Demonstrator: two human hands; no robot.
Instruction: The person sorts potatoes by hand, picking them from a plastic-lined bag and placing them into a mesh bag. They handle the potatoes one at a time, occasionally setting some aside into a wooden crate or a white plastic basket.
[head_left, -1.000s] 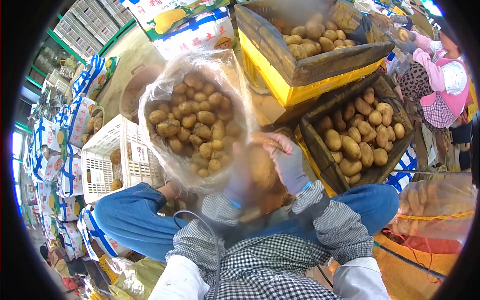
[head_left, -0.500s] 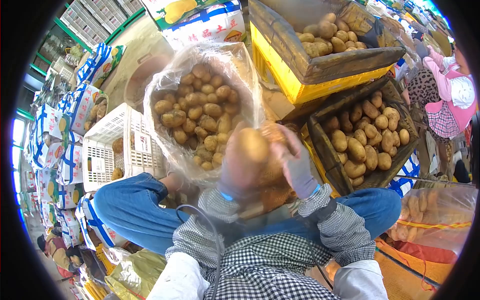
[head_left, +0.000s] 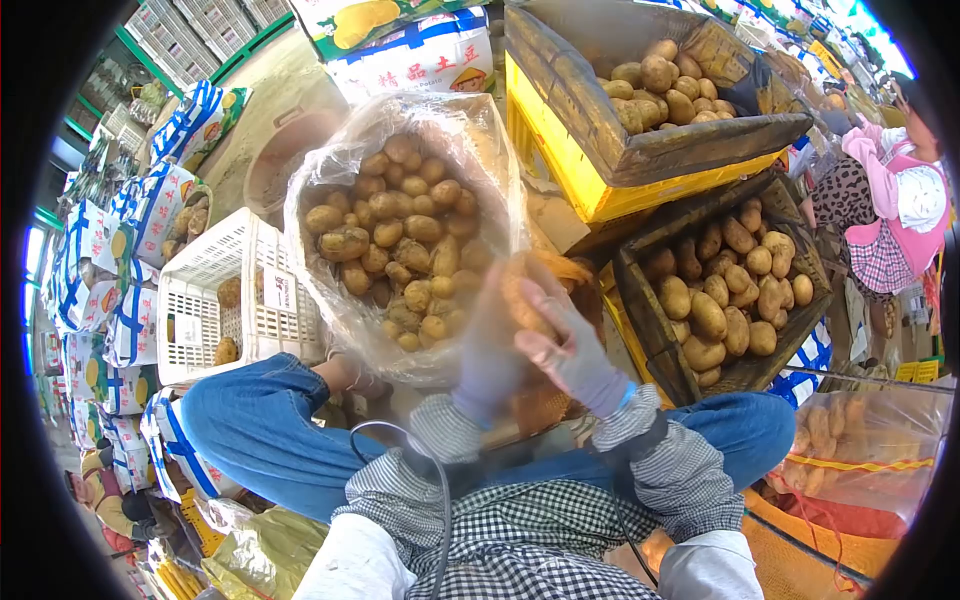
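Note:
An elongated brown potato (head_left: 527, 306) sits between my two hands in front of my lap. My right hand (head_left: 578, 352), in a grey glove with bare fingertips, has its fingers and thumb closed round the potato's right side. Smeared by motion, my left hand (head_left: 486, 365) is beside the potato at the right edge of a clear plastic bag (head_left: 308, 235); its fingers cannot be made out. Many small potatoes (head_left: 400, 222) fill that bag. Under my hands lies an orange mesh sack (head_left: 545, 408), partly covered by them.
Right of my hands stands a dark-lined crate (head_left: 655, 335) of larger potatoes; behind it, a yellow crate (head_left: 560, 150) holds more. On the left are a white plastic basket (head_left: 205, 262) and stacked potato cartons (head_left: 150, 215). A person (head_left: 900, 190) sits at the far right.
The round potato seen in my left hand is no longer visible there. That hand has shifted slightly and is more blurred. My right hand now grips an elongated potato, a little lower than before.

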